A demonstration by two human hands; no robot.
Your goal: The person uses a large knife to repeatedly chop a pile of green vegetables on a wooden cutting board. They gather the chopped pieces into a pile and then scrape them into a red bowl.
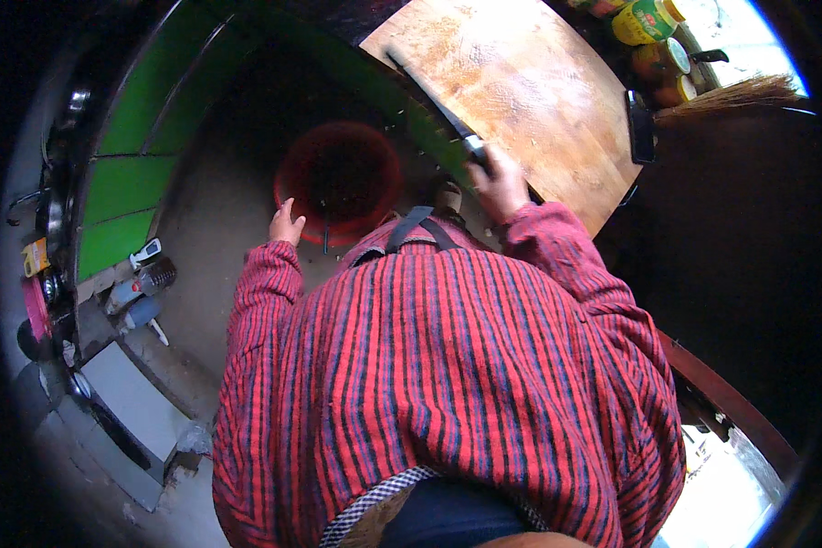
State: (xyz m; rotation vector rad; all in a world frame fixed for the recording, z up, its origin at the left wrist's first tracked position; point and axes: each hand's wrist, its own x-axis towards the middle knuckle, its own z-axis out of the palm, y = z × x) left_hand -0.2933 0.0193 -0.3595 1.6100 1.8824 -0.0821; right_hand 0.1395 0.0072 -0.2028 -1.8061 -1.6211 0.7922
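Observation:
My right hand is closed round the handle of a long knife. Its dark blade points away to the upper left, along the left edge of a wooden board. Pale wet smears and bits mark the board's top. Small pale bits show against the dark space left of the blade. My left hand hangs free at the near left rim of a red basin on the floor, fingers loosely apart and nothing in them. Whether it touches the rim I cannot tell. The basin's inside is too dark to make out.
Jars and a straw brush stand past the board's right side, where a dark phone-like slab lies. Green cabinet doors line the left, with several bottles on the floor beside them. One foot shows below the board.

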